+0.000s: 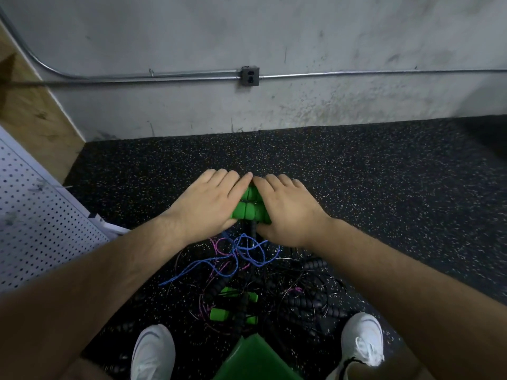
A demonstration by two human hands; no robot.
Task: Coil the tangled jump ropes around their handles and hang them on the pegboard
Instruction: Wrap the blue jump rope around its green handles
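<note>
On my far left the white perforated metal pegboard (pixel 41 215) leans at the edge of the black speckled rubber floor (pixel 384 201). In the part I can see, nothing hangs on it, so the hanging step has not begun.

My left hand (pixel 205 207) lies over the left side of a bundle of green foam handles (pixel 251 208). Its fingers reach forward almost straight across the top, and the thumb is tucked beneath, so I am pinching the bundle rather than only touching it. The handles sit side by side between my two hands, held above the floor just in front of the pile.

Below them a thin blue braided cord (pixel 247 250) loops loosely, crossing a thin pink cord (pixel 216 246). Neither is wound round anything. Nearer my feet more loose green handle pieces (pixel 219 314) lie on the floor among the knots.

My right hand (pixel 288 212) mirrors the left. Its fingers are spread over the right side of the bundle, its fingertips meet the left hand's, and its thumb is curled under the handles' near ends.

Further right, a black beaded rope (pixel 315 303) snakes through thin black wire-like cords, all tangled.

I judge the task barely started. The handles are gathered, but no rope is coiled yet and every rope is left to sort.
</note>
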